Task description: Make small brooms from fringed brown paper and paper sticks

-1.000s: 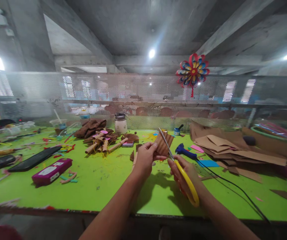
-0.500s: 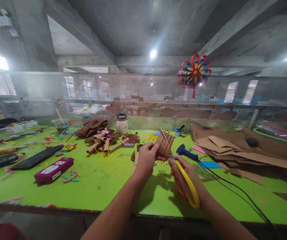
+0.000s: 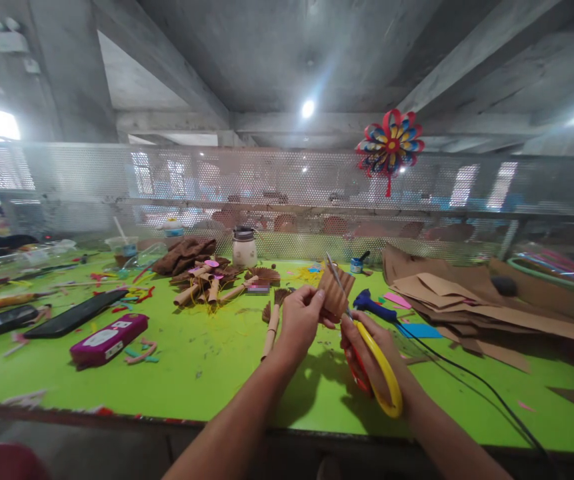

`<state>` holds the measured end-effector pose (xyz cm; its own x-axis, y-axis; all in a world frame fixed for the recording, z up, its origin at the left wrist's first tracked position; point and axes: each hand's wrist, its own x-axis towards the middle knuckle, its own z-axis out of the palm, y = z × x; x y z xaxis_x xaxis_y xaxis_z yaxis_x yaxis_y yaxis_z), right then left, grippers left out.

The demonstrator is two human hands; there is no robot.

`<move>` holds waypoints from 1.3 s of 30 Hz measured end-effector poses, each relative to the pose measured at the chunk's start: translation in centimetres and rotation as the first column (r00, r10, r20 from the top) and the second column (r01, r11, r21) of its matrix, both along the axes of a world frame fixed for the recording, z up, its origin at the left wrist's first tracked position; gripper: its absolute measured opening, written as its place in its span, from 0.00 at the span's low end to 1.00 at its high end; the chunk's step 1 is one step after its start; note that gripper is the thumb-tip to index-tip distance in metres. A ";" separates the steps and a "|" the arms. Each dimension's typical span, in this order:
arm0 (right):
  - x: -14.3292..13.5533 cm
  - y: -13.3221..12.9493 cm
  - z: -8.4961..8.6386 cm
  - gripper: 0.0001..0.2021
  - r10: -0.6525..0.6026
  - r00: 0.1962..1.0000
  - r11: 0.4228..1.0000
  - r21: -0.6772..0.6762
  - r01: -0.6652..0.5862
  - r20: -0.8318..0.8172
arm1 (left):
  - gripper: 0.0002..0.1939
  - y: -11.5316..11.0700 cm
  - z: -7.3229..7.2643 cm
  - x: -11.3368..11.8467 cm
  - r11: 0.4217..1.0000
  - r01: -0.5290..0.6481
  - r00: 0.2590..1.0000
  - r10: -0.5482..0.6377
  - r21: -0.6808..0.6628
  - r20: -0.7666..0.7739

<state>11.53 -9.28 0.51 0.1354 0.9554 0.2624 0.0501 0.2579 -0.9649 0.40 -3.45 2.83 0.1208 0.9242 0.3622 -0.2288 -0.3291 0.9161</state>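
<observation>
Between thumb and fingers, my left hand (image 3: 301, 321) pinches a small brown pleated piece of paper (image 3: 335, 292), held up over the table. My right hand (image 3: 374, 343) grips scissors (image 3: 385, 367) with a yellow and a red handle. One blade lies across the front of the pleated paper, pointing up and left; the other is hidden behind it. Under my left wrist rests a rolled brown paper tube with a fringed end (image 3: 271, 327). Just right of the scissors lies a blue glue gun (image 3: 374, 305) with a black cord.
Brown paper sheets (image 3: 467, 307) are stacked on the right of the green table (image 3: 191, 393). Farther left are a pile of paper tubes (image 3: 207, 283), a purple box (image 3: 109, 340) and a black tray-like object (image 3: 77, 313). A lidded jar (image 3: 245, 248) stands before the perforated screen (image 3: 277, 180).
Both hands, with the pleated paper and the scissors, have shifted slightly right. The red handle shows more, and the scissor handles look wider apart.
</observation>
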 end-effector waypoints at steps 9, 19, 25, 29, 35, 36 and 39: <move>-0.1 0.3 0.0 0.23 0.026 0.999 0.999 -0.026 -0.027 -0.036 | 0.08 -0.5 0.2 0.0 0.996 -0.075 0.992 0.079 0.041 -0.099; 0.0 0.6 -0.2 0.22 0.051 0.997 0.998 -0.038 -0.053 -0.052 | 0.08 -0.2 0.0 0.0 0.997 -0.067 0.994 0.071 0.044 -0.084; 0.2 1.0 -0.7 0.22 0.056 0.998 0.997 -0.043 -0.058 -0.038 | 0.09 -0.1 -0.1 0.0 0.997 -0.059 0.995 0.064 0.059 -0.082; 0.3 1.0 -0.8 0.22 0.050 0.998 0.998 -0.042 -0.052 -0.039 | 0.09 -0.1 0.0 0.0 0.996 -0.059 0.995 0.064 0.064 -0.075; 0.2 0.9 -0.7 0.21 0.048 0.998 0.998 -0.026 -0.049 -0.038 | 0.09 0.0 -0.2 0.0 0.997 -0.055 0.996 0.060 0.062 -0.068; 0.1 0.9 -0.7 0.22 0.044 0.998 0.999 -0.027 -0.045 -0.047 | 0.08 0.0 -0.2 0.0 0.996 -0.052 0.996 0.057 0.065 -0.065; 0.0 0.8 -0.4 0.24 0.029 0.997 0.999 -0.028 -0.031 -0.069 | 0.09 0.2 -0.3 0.0 0.996 -0.045 0.997 0.049 0.073 -0.062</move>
<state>11.49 -8.44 0.06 0.1235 0.9664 0.2255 -0.0234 0.2300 -0.9729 0.40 -3.29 2.57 0.1029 0.9016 0.4202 -0.1535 -0.4030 0.9022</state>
